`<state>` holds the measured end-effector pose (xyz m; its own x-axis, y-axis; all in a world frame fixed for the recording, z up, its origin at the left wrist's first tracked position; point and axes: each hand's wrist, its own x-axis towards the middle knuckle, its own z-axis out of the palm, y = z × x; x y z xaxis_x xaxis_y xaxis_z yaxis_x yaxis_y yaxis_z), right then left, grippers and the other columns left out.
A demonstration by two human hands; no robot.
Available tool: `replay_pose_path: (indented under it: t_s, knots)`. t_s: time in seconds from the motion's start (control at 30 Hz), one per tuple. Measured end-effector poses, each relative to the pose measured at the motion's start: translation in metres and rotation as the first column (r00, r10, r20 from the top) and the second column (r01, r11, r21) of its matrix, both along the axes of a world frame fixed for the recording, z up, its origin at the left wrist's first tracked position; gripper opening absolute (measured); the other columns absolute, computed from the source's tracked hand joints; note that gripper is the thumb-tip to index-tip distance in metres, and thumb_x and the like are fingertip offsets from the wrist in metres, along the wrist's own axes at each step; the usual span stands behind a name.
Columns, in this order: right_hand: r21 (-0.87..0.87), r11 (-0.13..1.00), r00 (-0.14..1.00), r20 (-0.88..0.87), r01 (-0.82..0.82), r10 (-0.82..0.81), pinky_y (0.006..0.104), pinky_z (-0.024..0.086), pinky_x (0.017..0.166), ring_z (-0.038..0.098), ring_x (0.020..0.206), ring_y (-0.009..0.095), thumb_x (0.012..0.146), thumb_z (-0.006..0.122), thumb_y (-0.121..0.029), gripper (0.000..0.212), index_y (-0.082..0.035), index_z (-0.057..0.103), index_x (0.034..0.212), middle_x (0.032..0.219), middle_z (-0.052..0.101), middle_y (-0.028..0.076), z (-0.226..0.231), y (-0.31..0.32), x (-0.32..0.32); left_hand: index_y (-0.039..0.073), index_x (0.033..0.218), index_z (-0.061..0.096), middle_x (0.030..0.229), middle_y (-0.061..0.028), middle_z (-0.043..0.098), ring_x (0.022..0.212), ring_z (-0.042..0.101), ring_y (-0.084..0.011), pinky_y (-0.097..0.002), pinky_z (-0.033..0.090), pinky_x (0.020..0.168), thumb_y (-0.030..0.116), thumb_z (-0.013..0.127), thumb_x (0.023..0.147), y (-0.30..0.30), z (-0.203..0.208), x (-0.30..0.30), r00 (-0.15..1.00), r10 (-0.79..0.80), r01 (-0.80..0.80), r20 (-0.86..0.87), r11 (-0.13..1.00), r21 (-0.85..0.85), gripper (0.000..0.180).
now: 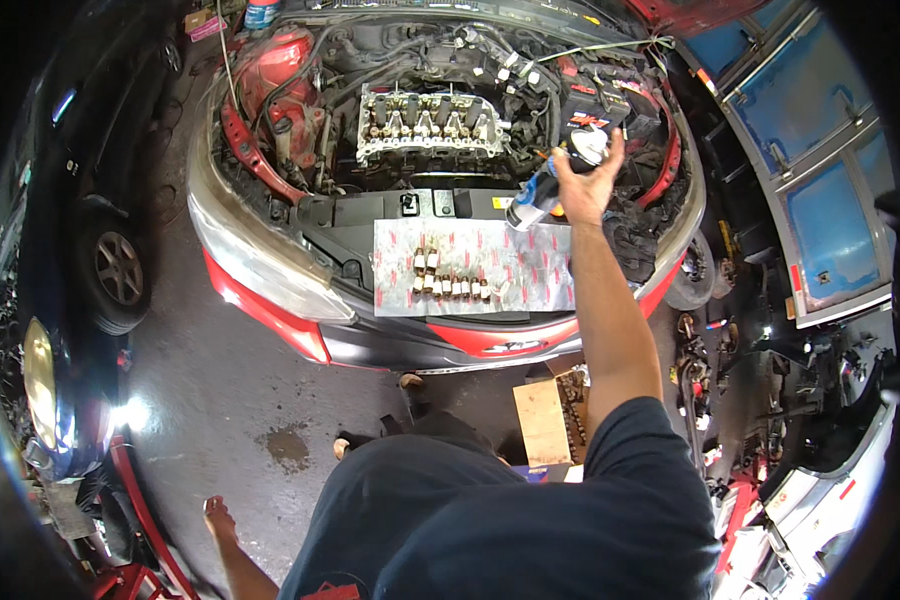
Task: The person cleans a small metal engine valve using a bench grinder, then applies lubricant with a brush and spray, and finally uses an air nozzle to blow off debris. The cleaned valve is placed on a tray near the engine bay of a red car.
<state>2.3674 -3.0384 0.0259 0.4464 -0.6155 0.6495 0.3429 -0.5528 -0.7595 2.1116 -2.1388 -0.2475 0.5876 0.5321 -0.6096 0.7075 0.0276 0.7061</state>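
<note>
My right hand [592, 188] is closed around a tilted blue and silver can [537, 198], above the front right of the engine bay. A white rounded piece [589, 146] shows between the thumb and fingers; whether it belongs to the can is unclear. Below and left of this hand, a grey sheet with red print [530, 265] lies across the car's front. Several small brown-and-white cylindrical parts [455, 288] stand on it in rows. Behind the sheet sits the exposed cylinder head [430, 125]. My left hand [219, 517] hangs low over the floor at the left, fingers loosely apart, apparently holding nothing.
A black battery [595, 105] sits at the bay's far right, near a thin prop rod [610, 46]. An open cardboard box [543, 422] with metal parts stands below the bumper. A dark car [80, 250] is parked left; blue-paned panels [820, 170] stand right.
</note>
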Motion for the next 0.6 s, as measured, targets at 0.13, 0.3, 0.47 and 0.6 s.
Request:
replay_pose_path:
  t_s: [0.13,0.3,0.47,0.6]
  knots:
    - [-0.178,0.982,0.987,-0.132,0.067,-0.091,0.0394,0.036,0.11,0.045,0.128,0.031,0.07,0.084,-0.013,0.107,-0.007,0.015,0.152,0.144,0.037,0.022,-0.017,-0.014,0.029,0.019,0.109,0.058,0.062,0.0041,0.043,0.044,0.034,-0.0071,-0.0249,0.025,0.039,0.021,0.053,0.098,-0.033,-0.008,-0.018,0.983,-0.128,0.149,-0.129,0.973,0.176,0.012]
    - [-0.167,0.986,0.986,-0.168,-0.027,-0.001,0.0416,0.033,0.112,0.04,0.135,0.035,0.07,0.088,-0.027,0.115,-0.003,0.011,0.152,0.148,0.033,0.026,-0.031,-0.026,0.023,0.016,0.114,0.06,0.065,0.0016,0.045,0.05,0.042,-0.01,-0.0273,0.034,0.042,0.023,0.055,0.096,-0.058,-0.008,-0.064,0.956,0.219,-0.237,-0.195,0.969,-0.069,0.02]
    - [-0.094,0.987,0.93,-0.357,-0.13,0.088,0.0426,0.038,0.108,0.045,0.132,0.035,0.073,0.086,-0.026,0.115,-0.006,0.004,0.152,0.14,0.045,0.027,-0.052,-0.031,0.015,0.007,0.117,0.061,0.071,-0.0007,0.049,0.055,0.044,-0.0106,-0.0276,0.041,0.046,0.017,0.057,0.092,-0.081,-0.024,-0.083,0.976,0.105,-0.117,-0.19,0.992,-0.052,0.027]
    - [-0.108,0.986,0.875,-0.479,-0.13,0.063,0.0433,0.04,0.106,0.048,0.128,0.036,0.072,0.086,-0.026,0.117,-0.006,0.003,0.153,0.137,0.047,0.025,-0.054,-0.032,-0.01,0.003,0.122,0.06,0.081,-0.0017,0.056,0.059,0.048,-0.012,-0.0247,0.045,0.051,0.011,0.058,0.091,-0.076,0.016,-0.044,0.984,-0.021,0.045,0.178,0.991,-0.129,0.032]
